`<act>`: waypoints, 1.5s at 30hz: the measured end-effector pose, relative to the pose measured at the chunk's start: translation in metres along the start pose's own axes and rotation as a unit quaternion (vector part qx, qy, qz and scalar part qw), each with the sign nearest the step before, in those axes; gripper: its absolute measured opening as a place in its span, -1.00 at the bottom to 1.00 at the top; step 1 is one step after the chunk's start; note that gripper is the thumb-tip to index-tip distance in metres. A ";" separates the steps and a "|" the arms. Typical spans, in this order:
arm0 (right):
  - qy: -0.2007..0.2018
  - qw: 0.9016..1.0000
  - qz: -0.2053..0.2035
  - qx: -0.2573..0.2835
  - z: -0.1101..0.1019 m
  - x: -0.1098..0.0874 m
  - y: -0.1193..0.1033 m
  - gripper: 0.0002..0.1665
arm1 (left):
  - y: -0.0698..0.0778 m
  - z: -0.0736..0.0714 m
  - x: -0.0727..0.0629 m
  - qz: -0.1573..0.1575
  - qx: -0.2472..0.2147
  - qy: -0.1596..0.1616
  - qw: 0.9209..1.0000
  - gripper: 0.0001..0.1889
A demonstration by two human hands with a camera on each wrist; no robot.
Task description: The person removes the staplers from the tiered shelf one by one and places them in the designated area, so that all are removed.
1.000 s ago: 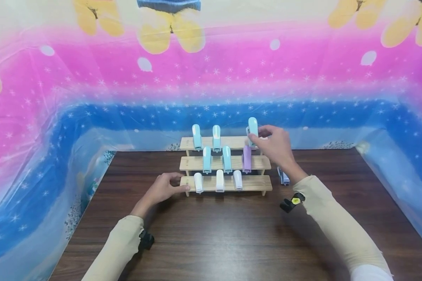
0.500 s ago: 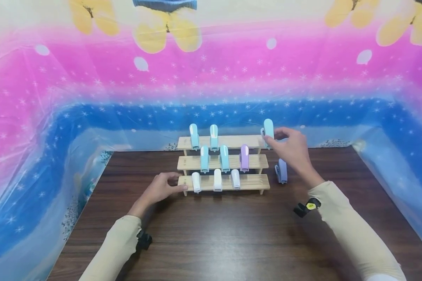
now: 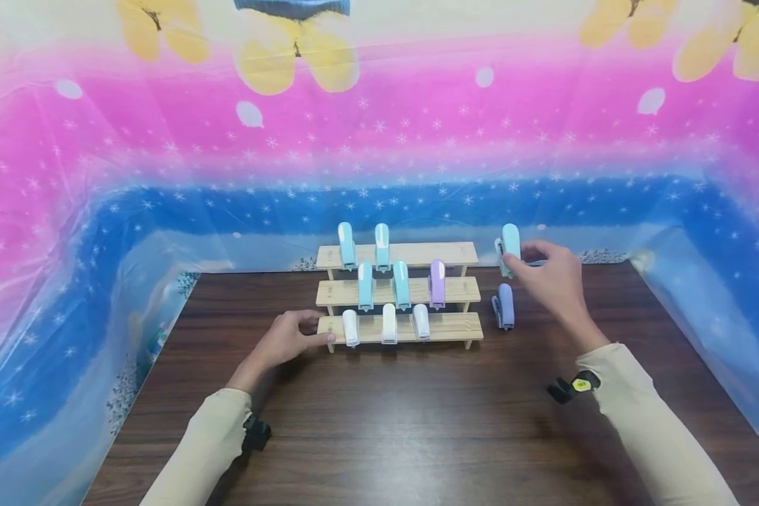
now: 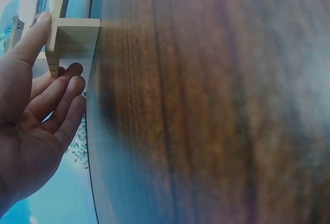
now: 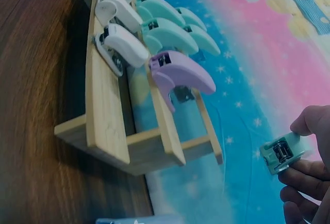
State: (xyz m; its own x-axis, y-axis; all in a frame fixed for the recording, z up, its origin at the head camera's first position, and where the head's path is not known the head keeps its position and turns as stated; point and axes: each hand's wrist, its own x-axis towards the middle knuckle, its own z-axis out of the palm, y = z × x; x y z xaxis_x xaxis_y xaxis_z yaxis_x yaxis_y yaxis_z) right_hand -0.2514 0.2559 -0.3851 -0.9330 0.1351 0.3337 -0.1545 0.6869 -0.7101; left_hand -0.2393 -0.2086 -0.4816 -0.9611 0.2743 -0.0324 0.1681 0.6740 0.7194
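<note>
1. A cream sleeve [image 3: 205, 436] covers the person's left forearm above a dark wood-grain table [image 3: 386, 422], a black device [image 3: 256, 433] fixed at the wrist.

2. The left hand [image 3: 289, 339] grips the near left corner of a three-tiered wooden stand [image 3: 449, 327]; the left wrist view shows the thumb laid along the board and the fingers curled beneath its end.

3. Across the stand, three white staplers [image 3: 388, 324] line the lowest board from its left end toward the middle, with bare wood to their right.

4. One board up, two teal staplers [image 3: 401, 285] sit left of a purple stapler [image 3: 438, 284]. On the top board, two more light teal staplers [image 3: 346, 246] occupy the left half, the right half bare.

5. Just beyond the stand's right end, a lavender-blue stapler [image 3: 504, 307] rests on the table.

6. Farther back, a mint stapler [image 3: 511, 242] is held apart from the boards, off the end of the top tier, its head tipped up.

7. The right hand [image 3: 553, 274] pinches that mint stapler between thumb and fingers, as the right wrist view confirms; a snowflake-patterned backdrop [image 3: 379, 158] of pink and blue hangs behind.
</note>
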 end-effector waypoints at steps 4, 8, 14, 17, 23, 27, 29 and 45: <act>0.010 1.000 0.008 -0.011 -0.004 -0.004 0.011 -0.39 | -0.001 0.000 0.000 0.001 -0.002 -0.003 1.000 -0.34; 0.013 0.999 0.023 -0.018 -0.007 -0.007 0.022 -0.35 | -0.001 0.000 -0.001 0.003 -0.002 -0.004 1.000 -0.34; 0.013 0.999 0.039 -0.029 -0.012 -0.013 0.035 -0.29 | -0.001 -0.001 0.000 0.005 0.000 -0.002 1.000 -0.35; 0.010 0.998 0.047 -0.033 -0.012 -0.016 0.042 -0.27 | 0.000 -0.001 0.000 0.002 -0.001 -0.002 1.000 -0.36; -0.003 0.997 0.063 -0.041 -0.008 -0.022 0.060 -0.23 | 0.000 -0.002 0.000 0.000 -0.004 -0.006 1.000 -0.36; -0.016 0.996 0.068 -0.047 -0.003 -0.026 0.072 -0.23 | 0.000 -0.002 0.000 0.003 -0.004 -0.009 1.000 -0.36; -0.021 0.996 0.072 -0.051 0.000 -0.028 0.078 -0.23 | 0.000 -0.002 0.000 0.005 -0.004 -0.010 1.000 -0.36; -0.043 0.992 0.093 -0.071 0.023 -0.043 0.113 -0.28 | 0.000 -0.002 0.000 0.007 -0.007 -0.010 1.000 -0.37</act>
State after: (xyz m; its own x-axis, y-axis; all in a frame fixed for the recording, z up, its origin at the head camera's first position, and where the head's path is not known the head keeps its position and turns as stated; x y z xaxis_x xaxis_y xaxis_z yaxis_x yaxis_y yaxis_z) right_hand -0.2362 0.3114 -0.4934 -0.9663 0.2119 0.1461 0.0651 0.7503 -0.6579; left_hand -0.2395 -0.2101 -0.4799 -0.9540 0.2976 -0.0356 0.1786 0.6599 0.7298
